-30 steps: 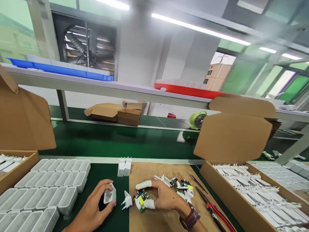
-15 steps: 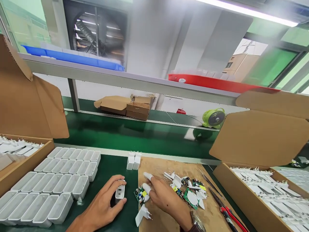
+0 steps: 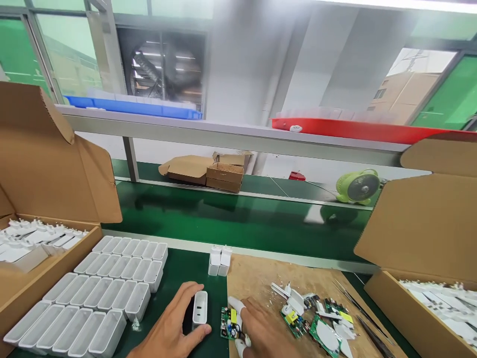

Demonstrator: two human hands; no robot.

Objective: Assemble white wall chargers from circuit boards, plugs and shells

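My left hand [image 3: 175, 320] is closed around a white charger housing [image 3: 200, 307], thumb and fingers on its sides. Two port openings show on the housing's upward face. White covers sit on some fingertips of my right hand [image 3: 266, 328]. Those fingertips are at the right side of a small green circuit board [image 3: 230, 323] with a yellow component, at the left edge of a brown mat [image 3: 257, 271]. My right hand partly hides a white piece below the board. More boards [image 3: 326, 335] and broken white casing parts [image 3: 295, 301] lie right of this hand.
Rows of white open shells [image 3: 89, 330] stand at left. Two white chargers [image 3: 219, 261] stand behind the mat. Open cartons of white parts flank the bench, left [image 3: 84, 243] and right [image 3: 421, 311]. Tweezers [image 3: 363, 308] and a dark-tipped tool [image 3: 374, 338] lie on the mat's right.
The view has shifted, so the bench appears farther right and lower. The circuit board has turned more upright in view beside my right fingers. My left hand keeps the charger housing.
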